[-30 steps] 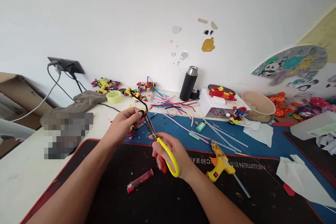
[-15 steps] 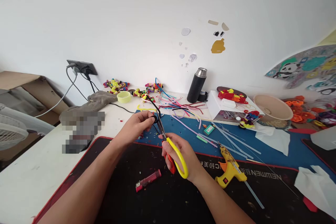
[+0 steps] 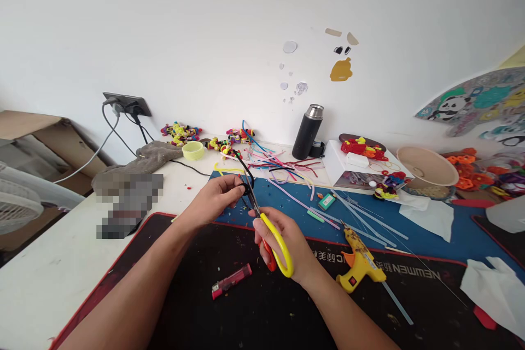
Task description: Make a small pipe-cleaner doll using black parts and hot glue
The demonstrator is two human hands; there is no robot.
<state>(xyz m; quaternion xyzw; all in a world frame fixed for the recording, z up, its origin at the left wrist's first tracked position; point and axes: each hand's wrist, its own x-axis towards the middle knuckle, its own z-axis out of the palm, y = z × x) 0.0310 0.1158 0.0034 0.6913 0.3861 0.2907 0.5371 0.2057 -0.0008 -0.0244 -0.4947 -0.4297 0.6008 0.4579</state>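
My right hand (image 3: 283, 235) is closed around the scissors (image 3: 279, 246), which have one yellow and one red handle. Their blades point up and away from me, toward my left fingers. Between the thumb and forefinger of my left hand (image 3: 219, 197) is pinched a black pipe cleaner (image 3: 247, 172), bent, with one end sticking up and back. The blades lie right beside the pipe cleaner; whether they touch it I cannot tell. Below the hands a pink lighter (image 3: 232, 281) lies on the black mat.
A yellow glue gun (image 3: 361, 265) rests on the mat (image 3: 254, 317) at the right. Behind my hands lie loose coloured pipe cleaners (image 3: 283, 167), a black thermos (image 3: 307, 134) and a white box (image 3: 340, 167). Small colourful figures (image 3: 180, 132) and a tape roll (image 3: 193, 150) are back left.
My left fingers and the black pipe cleaner have shifted slightly right and down. The scissors stay almost in place, still in my right hand.
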